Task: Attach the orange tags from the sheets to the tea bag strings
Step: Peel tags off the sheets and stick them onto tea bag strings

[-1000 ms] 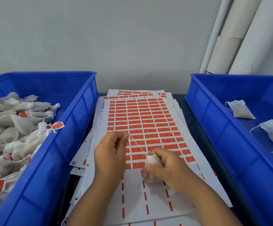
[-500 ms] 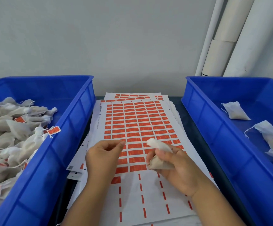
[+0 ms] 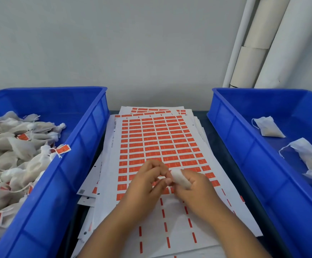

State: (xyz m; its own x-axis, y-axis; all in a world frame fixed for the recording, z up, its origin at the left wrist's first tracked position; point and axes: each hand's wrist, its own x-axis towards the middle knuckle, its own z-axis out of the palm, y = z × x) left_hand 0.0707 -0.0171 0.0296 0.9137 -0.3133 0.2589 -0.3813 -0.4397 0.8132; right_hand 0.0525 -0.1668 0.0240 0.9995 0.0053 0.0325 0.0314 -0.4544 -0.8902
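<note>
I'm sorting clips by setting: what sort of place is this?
Probably a small hand-packing workstation for tea bags. A stack of orange tag sheets lies between two blue bins: the left bin holds tagged tea bags, the right bin untagged ones. The hands work over the sheets.

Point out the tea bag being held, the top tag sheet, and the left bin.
tea bag (image 3: 180,178), head view, white middle
tag sheet (image 3: 159,140), head view, orange grid
left bin (image 3: 80,144), head view, right wall

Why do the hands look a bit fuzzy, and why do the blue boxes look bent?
Head view: the left hand and right hand are motion-blurred around the tea bag; the wide lens bows the left bin and right bin outward; lighting is soft, no glare on the tag sheet.
</note>
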